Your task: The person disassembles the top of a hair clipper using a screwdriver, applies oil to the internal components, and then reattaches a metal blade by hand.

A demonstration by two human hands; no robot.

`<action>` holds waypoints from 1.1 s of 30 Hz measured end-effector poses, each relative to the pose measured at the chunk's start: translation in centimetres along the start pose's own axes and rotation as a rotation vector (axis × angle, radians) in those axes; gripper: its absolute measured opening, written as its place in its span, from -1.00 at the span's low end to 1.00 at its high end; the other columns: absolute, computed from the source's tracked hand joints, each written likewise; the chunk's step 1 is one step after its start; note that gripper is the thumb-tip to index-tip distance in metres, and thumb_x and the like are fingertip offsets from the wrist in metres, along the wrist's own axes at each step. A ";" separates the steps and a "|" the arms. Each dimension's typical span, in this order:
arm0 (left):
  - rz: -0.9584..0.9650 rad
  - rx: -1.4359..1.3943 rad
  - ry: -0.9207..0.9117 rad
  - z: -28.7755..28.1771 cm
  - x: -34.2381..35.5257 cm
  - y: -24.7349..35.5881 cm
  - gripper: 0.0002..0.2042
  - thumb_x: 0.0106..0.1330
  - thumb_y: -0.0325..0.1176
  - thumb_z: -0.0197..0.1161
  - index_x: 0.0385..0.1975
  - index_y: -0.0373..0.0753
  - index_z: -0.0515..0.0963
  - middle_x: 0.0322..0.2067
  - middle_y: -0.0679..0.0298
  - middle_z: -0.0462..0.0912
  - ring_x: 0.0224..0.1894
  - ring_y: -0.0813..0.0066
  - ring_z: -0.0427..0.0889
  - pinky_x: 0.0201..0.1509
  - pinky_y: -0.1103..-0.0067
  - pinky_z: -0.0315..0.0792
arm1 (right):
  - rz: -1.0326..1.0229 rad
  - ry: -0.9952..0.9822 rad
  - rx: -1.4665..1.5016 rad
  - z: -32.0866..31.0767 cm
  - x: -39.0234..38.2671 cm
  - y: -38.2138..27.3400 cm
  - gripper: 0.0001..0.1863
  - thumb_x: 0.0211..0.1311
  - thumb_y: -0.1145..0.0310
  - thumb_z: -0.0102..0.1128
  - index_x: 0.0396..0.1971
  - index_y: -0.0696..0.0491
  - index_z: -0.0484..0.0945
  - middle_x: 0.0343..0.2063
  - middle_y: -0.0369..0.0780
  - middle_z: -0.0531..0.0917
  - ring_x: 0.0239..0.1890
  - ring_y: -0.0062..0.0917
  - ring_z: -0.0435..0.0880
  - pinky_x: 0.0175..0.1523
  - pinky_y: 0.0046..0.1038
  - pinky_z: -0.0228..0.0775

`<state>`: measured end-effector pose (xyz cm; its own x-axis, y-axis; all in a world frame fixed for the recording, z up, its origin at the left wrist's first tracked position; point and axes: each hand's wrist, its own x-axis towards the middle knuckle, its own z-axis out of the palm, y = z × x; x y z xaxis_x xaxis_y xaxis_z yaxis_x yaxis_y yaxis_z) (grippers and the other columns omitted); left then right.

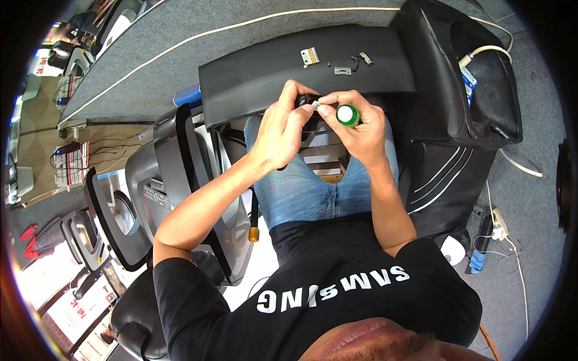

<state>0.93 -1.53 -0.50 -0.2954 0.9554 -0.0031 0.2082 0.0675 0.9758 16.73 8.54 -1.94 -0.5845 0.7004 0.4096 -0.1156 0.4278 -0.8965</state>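
My left hand (284,126) is closed round a dark handheld device (307,98), which is partly hidden by the fingers. My right hand (361,126) holds a green cylinder with a white top (347,115), while its thumb and forefinger meet at a small pale piece (316,105) against the device, beside my left thumb. Beyond my hands, on a black padded surface (253,84), lie a cream-and-metal plate (309,56), a flat metal piece (342,71), a small bracket (365,58) and tiny loose bits.
A black armrest (487,120) at the right carries a white plugged cable and blue packets (468,87). A grey salon chair (138,174) and remote (156,195) stand left, with more chairs and a mirrored counter beyond. Cords and a power strip (500,224) lie at the lower right.
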 end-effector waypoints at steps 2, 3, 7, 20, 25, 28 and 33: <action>0.022 0.029 0.002 0.0 0.0 0.0 -0.71 0.42 -0.35 0.01 0.03 -0.37 0.43 -0.32 -0.10 0.63 -0.27 -0.08 0.65 -0.10 0.19 0.46 | 0.012 0.024 0.011 0.1 0.0 0.0 -0.80 0.25 0.45 0.52 -0.18 0.12 0.68 -0.31 -0.25 0.82 -0.25 -0.66 0.79 -0.16 -0.57 0.62; 0.056 0.060 0.012 0.0 0.0 0.1 -0.71 0.42 -0.35 0.02 0.03 -0.36 0.43 -0.33 -0.10 0.63 -0.28 -0.09 0.65 -0.11 0.19 0.46 | 0.030 0.040 0.018 0.2 0.0 -0.2 -0.79 0.26 0.45 0.53 -0.18 0.12 0.68 -0.32 -0.25 0.82 -0.26 -0.67 0.79 -0.16 -0.57 0.62; 0.116 0.162 0.045 -0.2 0.0 0.6 -0.70 0.42 -0.33 0.04 0.06 -0.35 0.41 -0.34 -0.10 0.64 -0.29 -0.12 0.67 -0.15 0.17 0.47 | 0.122 0.078 0.023 0.1 -0.1 -0.1 -0.79 0.26 0.42 0.54 -0.22 0.14 0.67 -0.34 -0.25 0.81 -0.27 -0.70 0.77 -0.16 -0.57 0.61; 0.134 0.253 0.068 0.1 -0.4 1.2 -0.64 0.47 -0.30 0.09 0.15 -0.34 0.33 -0.32 -0.09 0.62 -0.29 -0.14 0.67 -0.15 0.15 0.49 | 0.085 0.095 0.083 0.3 -0.2 0.0 -0.82 0.25 0.53 0.50 -0.19 0.18 0.69 -0.26 -0.19 0.83 -0.18 -0.60 0.82 -0.05 -0.53 0.66; 0.096 0.171 0.064 0.0 -0.4 1.0 -0.67 0.48 -0.32 0.03 0.13 -0.35 0.35 -0.32 -0.06 0.59 -0.29 -0.06 0.64 -0.12 0.19 0.48 | 0.079 0.079 0.056 0.2 -0.1 -0.4 -0.82 0.25 0.54 0.49 -0.18 0.18 0.70 -0.24 -0.18 0.84 -0.17 -0.59 0.82 -0.03 -0.53 0.66; 0.066 0.033 0.036 0.2 -0.1 -0.1 -0.70 0.50 -0.32 -0.03 0.09 -0.36 0.36 -0.29 -0.05 0.59 -0.26 0.02 0.65 -0.09 0.23 0.48 | 0.080 0.068 0.058 0.2 -0.1 -0.3 -0.82 0.26 0.54 0.49 -0.17 0.18 0.70 -0.24 -0.19 0.84 -0.17 -0.60 0.82 -0.04 -0.54 0.66; -0.136 -0.202 -0.070 0.1 0.2 -0.1 -0.70 0.55 -0.27 -0.23 0.06 -0.30 0.36 -0.21 0.08 0.64 -0.35 0.43 0.69 -0.21 0.50 0.63 | 0.105 0.061 0.079 0.2 -0.2 0.0 -0.84 0.31 0.52 0.45 -0.15 0.17 0.71 -0.24 -0.20 0.84 -0.20 -0.63 0.81 -0.09 -0.56 0.64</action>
<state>0.90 -1.37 -0.66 -0.2410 0.9595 -0.1456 -0.0214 0.1448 0.9892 16.74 8.29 -2.09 -0.5474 0.7731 0.3203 -0.1203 0.3060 -0.9444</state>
